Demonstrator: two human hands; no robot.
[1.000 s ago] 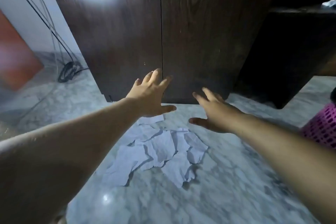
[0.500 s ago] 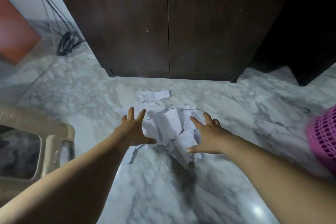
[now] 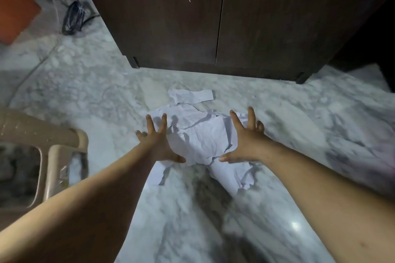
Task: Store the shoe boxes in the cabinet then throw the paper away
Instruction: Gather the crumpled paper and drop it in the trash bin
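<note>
Since half a second ago both hands dropped closer onto the paper (image 3: 201, 139). Left hand (image 3: 157, 145) and right hand (image 3: 245, 143) are spread flat, fingers splayed, one on each side of the crumpled sheets, gripping nothing. Paper lies mid-frame on the marble floor (image 3: 96, 83), below the closed cabinet (image 3: 213, 13). Chair (image 3: 49, 147) at left edge

Counts by kind
Two hands: left hand (image 3: 158, 146), right hand (image 3: 248, 144); one cabinet (image 3: 224, 17); one chair (image 3: 49, 145); one paper pile (image 3: 203, 136) between the hands
</note>
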